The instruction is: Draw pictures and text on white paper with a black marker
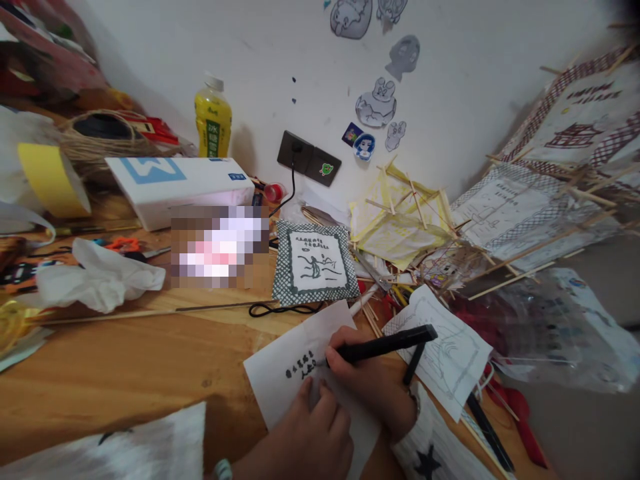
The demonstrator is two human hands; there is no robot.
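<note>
A white sheet of paper lies at a slant on the wooden table, with two short rows of black handwritten characters on it. My right hand is closed around a black marker pen, its tip touching the sheet at the end of the lower row. Just below the writing, my left hand rests on the paper with fingers stretched out, holding nothing. Behind the sheet lies a square card with a dark patterned border, writing and a small drawing. A pencil sketch sits to the right, partly under the pen's cap.
A pixelated bright area lies before a white box. Behind stands a yellow drink bottle. Crumpled tissue and yellow tape are at left. Stick-and-paper frames and plastic bags crowd the right.
</note>
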